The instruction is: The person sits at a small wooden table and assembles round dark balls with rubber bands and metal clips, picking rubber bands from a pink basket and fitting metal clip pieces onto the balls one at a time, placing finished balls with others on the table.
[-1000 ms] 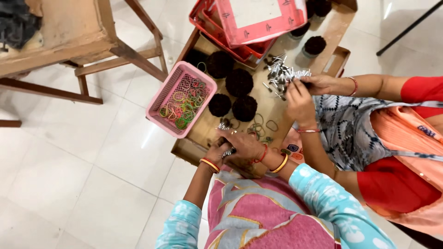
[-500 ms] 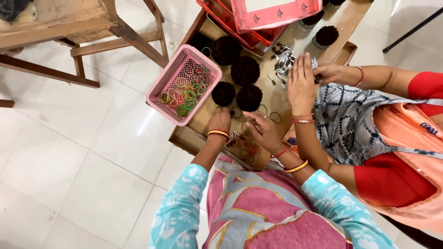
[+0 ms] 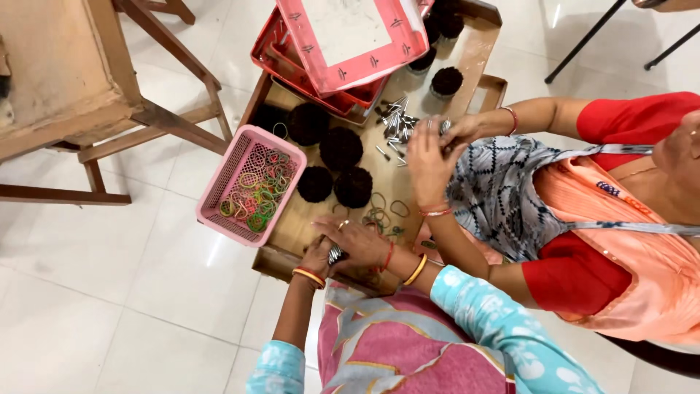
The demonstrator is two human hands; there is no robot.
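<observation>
My left hand (image 3: 315, 260) and my right hand (image 3: 359, 238) meet at the near edge of a wooden tray (image 3: 295, 226). A small bunch of shiny metal clips (image 3: 335, 254) sits between them, gripped by the left hand. My right hand lies over it with its fingers pointing left, and its grip is hidden. Just beyond my hands lie loose coloured bands (image 3: 379, 216) and two black fuzzy balls (image 3: 316, 184) (image 3: 354, 187). A pink basket (image 3: 219, 175) of coloured bands stands to the left.
A co-worker in red and orange sits at the right, both hands (image 3: 432, 155) over a pile of metal clips (image 3: 397, 120). More black balls (image 3: 341, 148) and stacked red trays (image 3: 343, 44) lie farther back. A wooden table (image 3: 65, 87) stands at the left on the white tiled floor.
Half a second ago my left hand reached out to the nearest black ball. It has drawn back, and both hands are together again at the tray's near edge.
</observation>
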